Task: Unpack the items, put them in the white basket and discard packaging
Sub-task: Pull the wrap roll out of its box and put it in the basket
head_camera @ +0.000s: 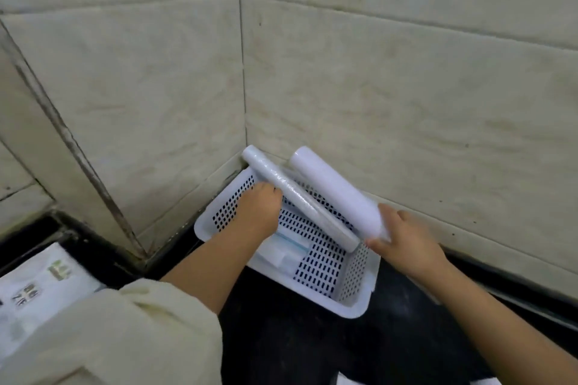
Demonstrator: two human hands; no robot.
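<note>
A white perforated basket (350, 306) stands on the black counter in the corner of the tiled walls. Two rolls lie slanted across it: a thin shiny clear-film roll (300, 200) and a thicker white roll (334, 191) to its right. My left hand (258, 209) reaches into the basket and touches the thin roll from the left side. My right hand (403, 236) grips the near end of the thick white roll. A flat pale blue and white packet (287, 251) lies on the basket floor under my left wrist.
Beige tiled walls (406, 87) close in behind and to the left of the basket. White printed packaging (37, 287) lies on the counter at the far left. A white scrap (353, 380) shows at the bottom edge. The black counter (297, 337) stretches toward me.
</note>
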